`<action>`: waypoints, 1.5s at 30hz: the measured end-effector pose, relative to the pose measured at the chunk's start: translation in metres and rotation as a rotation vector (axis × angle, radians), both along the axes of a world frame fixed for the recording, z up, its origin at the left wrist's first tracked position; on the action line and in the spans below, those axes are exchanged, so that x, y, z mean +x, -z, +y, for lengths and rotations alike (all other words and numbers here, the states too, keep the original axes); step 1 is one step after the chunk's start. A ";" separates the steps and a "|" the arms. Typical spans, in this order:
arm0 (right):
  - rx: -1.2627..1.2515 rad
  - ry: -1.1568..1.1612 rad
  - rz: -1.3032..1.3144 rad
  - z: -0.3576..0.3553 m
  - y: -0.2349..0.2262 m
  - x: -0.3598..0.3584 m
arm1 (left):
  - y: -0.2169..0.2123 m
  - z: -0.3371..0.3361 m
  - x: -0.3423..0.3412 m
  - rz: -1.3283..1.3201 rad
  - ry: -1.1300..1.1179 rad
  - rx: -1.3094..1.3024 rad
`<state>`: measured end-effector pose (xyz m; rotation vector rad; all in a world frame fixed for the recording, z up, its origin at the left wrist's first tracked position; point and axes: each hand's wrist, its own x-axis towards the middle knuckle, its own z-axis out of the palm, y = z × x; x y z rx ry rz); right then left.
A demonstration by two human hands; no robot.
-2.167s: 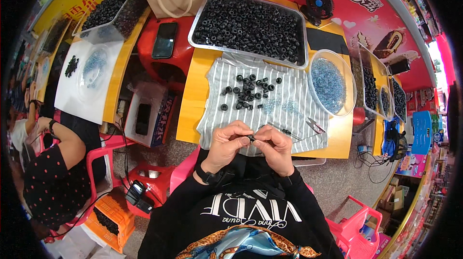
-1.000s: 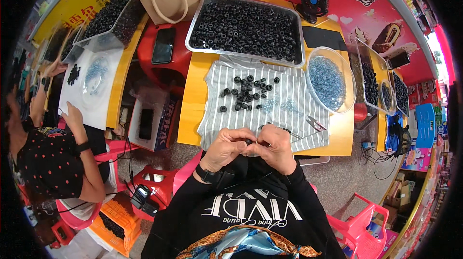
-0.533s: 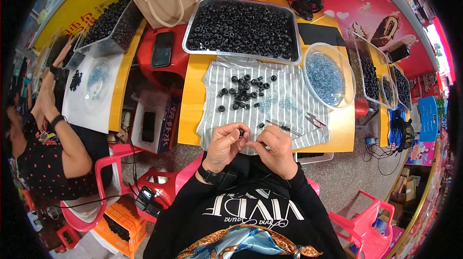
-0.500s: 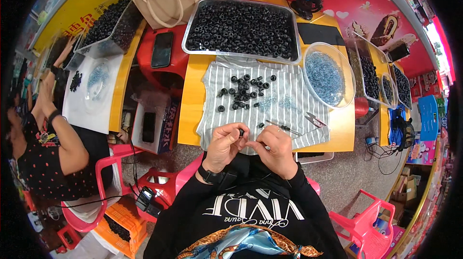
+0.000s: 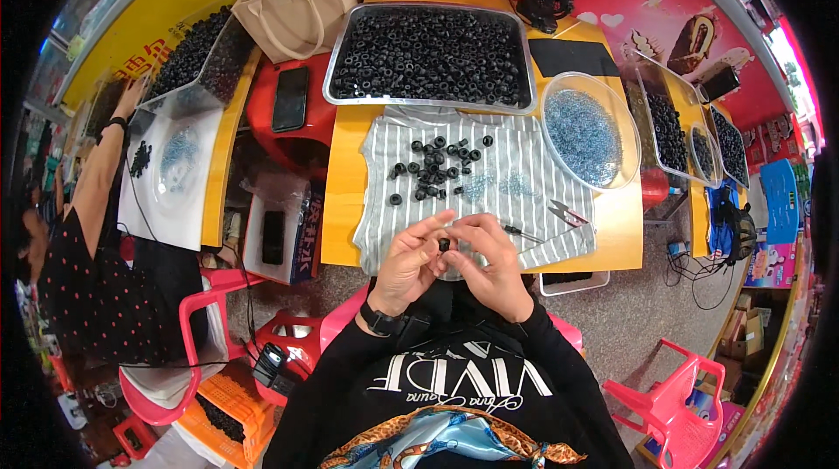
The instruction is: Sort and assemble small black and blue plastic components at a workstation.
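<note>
My left hand [image 5: 407, 261] pinches a small black ring-shaped part [image 5: 444, 244] between thumb and fingers, just above the front edge of a striped grey cloth [image 5: 376, 224]. Close against it, my right hand [image 5: 495, 266] has its thumb and fingers drawn together at the same part; whether they also hold something tiny is hidden. Beyond my hands, several loose black parts [image 5: 434, 173] lie in a heap on the cloth. A sprinkle of tiny clear bluish pieces [image 5: 517, 182] lies beside them. To the right rest snips [image 5: 568, 214] and a thin dark-handled tool [image 5: 516, 230].
A metal tray [image 5: 327, 76] full of black parts stands at the table's back. Right of the cloth is a round clear tub [image 5: 635, 159] of bluish pieces. A phone [image 5: 291, 99] lies on a red stool at left. A co-worker's arm [image 5: 100, 172] reaches across another table.
My right hand has moved up and its fingers now come over the black part, which sits lower between both hands. The co-worker's arm has shifted away from me.
</note>
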<state>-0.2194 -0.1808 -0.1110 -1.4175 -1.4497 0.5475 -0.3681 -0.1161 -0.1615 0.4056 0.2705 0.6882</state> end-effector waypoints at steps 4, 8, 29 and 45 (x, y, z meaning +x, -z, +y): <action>-0.092 -0.058 0.071 -0.002 0.005 -0.002 | 0.014 -0.004 0.001 0.020 0.009 -0.031; 0.003 -0.042 -0.005 -0.003 0.006 -0.002 | 0.016 -0.004 0.004 0.071 -0.033 -0.025; 0.060 -0.008 -0.127 -0.009 0.002 0.011 | 0.004 -0.004 0.004 0.063 0.075 0.109; 0.094 0.553 0.218 -0.046 -0.052 0.205 | 0.003 0.001 0.002 0.371 -0.105 0.454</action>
